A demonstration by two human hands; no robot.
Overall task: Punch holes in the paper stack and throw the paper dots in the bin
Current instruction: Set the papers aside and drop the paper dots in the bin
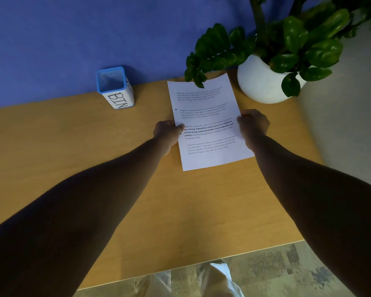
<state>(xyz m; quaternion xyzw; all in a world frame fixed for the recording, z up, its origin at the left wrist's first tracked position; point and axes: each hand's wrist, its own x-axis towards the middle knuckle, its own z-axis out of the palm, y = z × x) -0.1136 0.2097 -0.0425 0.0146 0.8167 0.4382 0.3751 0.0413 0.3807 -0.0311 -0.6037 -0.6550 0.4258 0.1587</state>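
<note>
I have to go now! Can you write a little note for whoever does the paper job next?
Left hand pinches the paper stack's left edge; right hand grips its right edge. The stack lies flat on the desk, two holes already showing at its left margin. The bin stands upright, far left of the stack. No punch or paper dots in view, so whether the dots are binned cannot be told.
</note>
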